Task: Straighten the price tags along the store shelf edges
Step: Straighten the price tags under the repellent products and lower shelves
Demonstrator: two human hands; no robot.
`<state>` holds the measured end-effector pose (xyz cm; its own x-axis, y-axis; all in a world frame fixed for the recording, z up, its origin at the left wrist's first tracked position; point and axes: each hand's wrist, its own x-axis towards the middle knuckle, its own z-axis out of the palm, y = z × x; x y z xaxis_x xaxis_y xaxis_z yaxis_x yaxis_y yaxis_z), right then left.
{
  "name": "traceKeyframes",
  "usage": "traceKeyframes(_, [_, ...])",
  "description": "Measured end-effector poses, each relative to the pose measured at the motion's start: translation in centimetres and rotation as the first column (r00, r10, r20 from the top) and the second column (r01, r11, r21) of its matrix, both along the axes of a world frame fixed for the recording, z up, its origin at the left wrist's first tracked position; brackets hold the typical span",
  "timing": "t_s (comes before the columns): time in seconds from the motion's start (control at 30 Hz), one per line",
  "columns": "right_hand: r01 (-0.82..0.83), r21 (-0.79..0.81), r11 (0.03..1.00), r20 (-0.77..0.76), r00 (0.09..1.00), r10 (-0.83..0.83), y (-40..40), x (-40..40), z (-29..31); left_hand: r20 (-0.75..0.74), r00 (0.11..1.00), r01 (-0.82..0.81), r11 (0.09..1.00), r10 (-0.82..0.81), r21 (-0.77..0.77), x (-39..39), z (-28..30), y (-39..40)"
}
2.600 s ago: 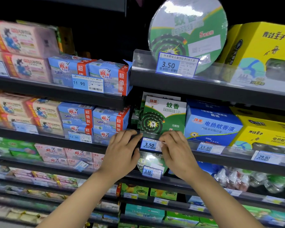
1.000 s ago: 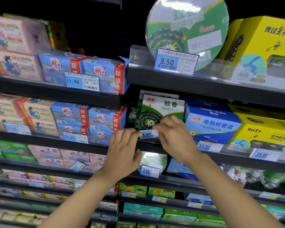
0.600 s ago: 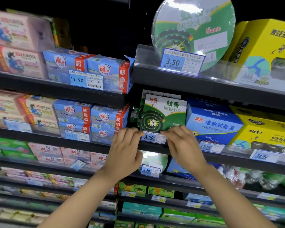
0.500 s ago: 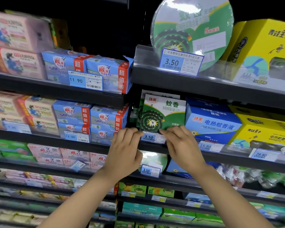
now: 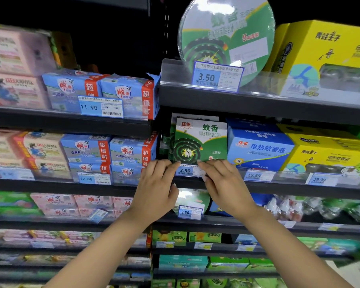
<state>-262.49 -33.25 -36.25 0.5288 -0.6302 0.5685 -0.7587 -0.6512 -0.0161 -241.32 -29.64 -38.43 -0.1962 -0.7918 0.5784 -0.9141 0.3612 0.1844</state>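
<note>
Shelves (image 5: 71,123) of boxed goods carry blue price tags (image 5: 101,108).

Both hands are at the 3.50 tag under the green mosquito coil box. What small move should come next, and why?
Probably press the 3.50 tag flat into the shelf edge rail and then let go. The left hand and right hand pinch its two ends, and it already looks nearly level below the green box.
</note>
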Motion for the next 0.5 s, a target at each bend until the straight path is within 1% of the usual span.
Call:
traceKeyframes(0.07, [0.045,-0.015,0.999,0.012,0.999,-0.045,0.3,-0.6,0.1,0.025,0.998,0.053,0.998,-0.053,0.014,0.7,0.4,0.0])
traceKeyframes(0.17, [0.099,-0.041,0.994,0.072,0.993,-0.096,1.1,-2.0,0.1,0.059,0.993,0.098,0.995,-0.099,0.016,1.6,1.0,0.2])
traceKeyframes(0.27, [0.162,-0.052,0.985,0.11,0.982,-0.156,2.0,-3.8,-0.2,0.044,0.992,0.113,0.993,-0.114,0.02,1.7,1.4,0.7])
traceKeyframes(0.4, [0.276,-0.019,0.961,0.089,0.958,-0.273,3.5,-6.6,-1.4,0.026,0.98,0.193,0.979,-0.195,0.066,0.2,1.4,1.2])
traceKeyframes(0.5, [0.363,0.039,0.931,0.078,0.928,-0.365,4.7,-8.2,-2.4,0.058,0.965,0.251,0.964,-0.256,0.091,-1.5,1.0,1.1])
